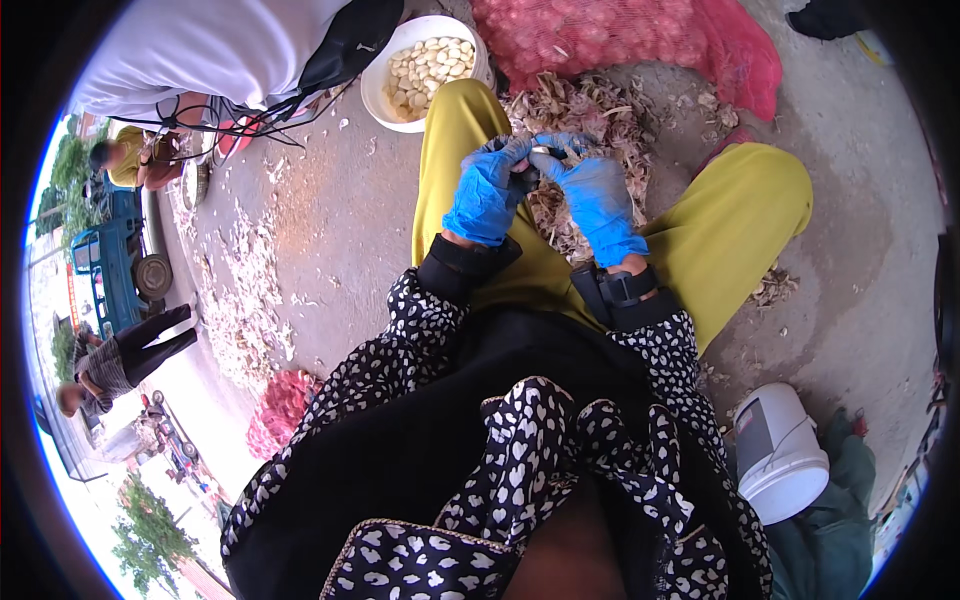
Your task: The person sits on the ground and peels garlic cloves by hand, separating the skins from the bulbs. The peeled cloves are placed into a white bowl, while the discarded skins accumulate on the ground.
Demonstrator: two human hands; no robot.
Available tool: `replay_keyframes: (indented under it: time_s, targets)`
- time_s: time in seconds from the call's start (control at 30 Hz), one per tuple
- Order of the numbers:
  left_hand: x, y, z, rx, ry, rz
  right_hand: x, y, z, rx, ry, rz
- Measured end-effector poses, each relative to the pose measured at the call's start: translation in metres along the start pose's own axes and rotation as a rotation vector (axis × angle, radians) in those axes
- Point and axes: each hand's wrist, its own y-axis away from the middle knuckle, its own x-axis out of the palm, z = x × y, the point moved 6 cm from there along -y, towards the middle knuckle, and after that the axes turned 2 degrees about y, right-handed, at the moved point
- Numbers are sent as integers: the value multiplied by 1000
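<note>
Both my hands wear blue gloves and meet above a heap of dry garlic skins, between my knees. A small pale garlic clove shows between the fingertips. My left hand has its fingers closed on a garlic piece, partly hidden by the fingers. My right hand pinches at the same spot, its thumb and fingers against the clove. Beyond my left knee stands a white bucket with many peeled garlic cloves in it.
A red mesh sack of garlic lies ahead. A closed white bucket is at my right side. Another person in a white top sits close at the upper left. Skins litter the ground, and a red mesh bag lies at left.
</note>
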Motion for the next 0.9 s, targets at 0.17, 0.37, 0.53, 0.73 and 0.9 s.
replay_keyframes:
  time_s: [0.17, 0.37, 0.53, 0.73, 0.9]
  targets:
    - [1, 0, -2, 75, -184, 67, -5, 0, 4, 38, -177, -42]
    - [1, 4, -1, 353, -404, 146, 5, 13, -6, 471, -950, 92]
    - [6, 4, -4, 19, 76, 77, 23, 16, -17, 571, -1310, 130]
    - [14, 7, -11, -223, 112, -43, 32, 18, -27, 641, -1507, 200]
    - [11, 8, -16, -231, -92, -24, 32, 16, -16, 646, -1697, 184]
